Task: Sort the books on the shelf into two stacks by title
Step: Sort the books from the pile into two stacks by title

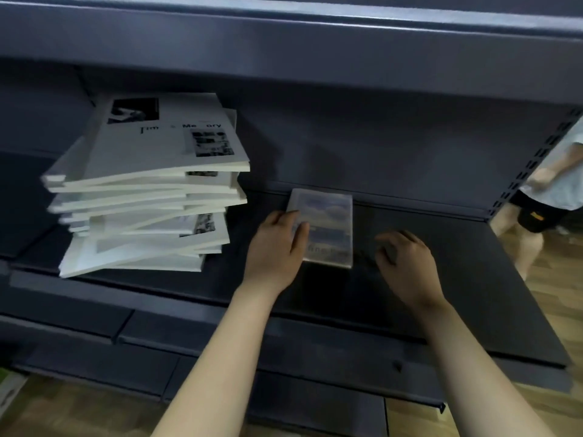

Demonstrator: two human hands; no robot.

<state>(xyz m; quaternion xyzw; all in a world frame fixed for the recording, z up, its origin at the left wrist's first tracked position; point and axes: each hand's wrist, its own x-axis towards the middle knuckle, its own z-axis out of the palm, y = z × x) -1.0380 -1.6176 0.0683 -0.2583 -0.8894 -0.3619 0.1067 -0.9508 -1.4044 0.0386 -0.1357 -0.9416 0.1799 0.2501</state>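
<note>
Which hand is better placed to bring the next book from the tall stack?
The left hand, probably. It rests on the small book's left edge, nearest the tall stack. The right hand lies on the far side.

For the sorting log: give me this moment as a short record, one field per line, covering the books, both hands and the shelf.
white stack: tall untidy stack of white books, left part of shelf
top title: partly legible, reads like "Time & Memory"
single book: small book with a sky-like cover, flat on the shelf, right of the stack, apart from it
left hand: left hand resting on the small book's left edge
right hand: right hand empty, fingers curled, just right of the small book
shelf: dark metal shelf
background: another person, far right
</note>
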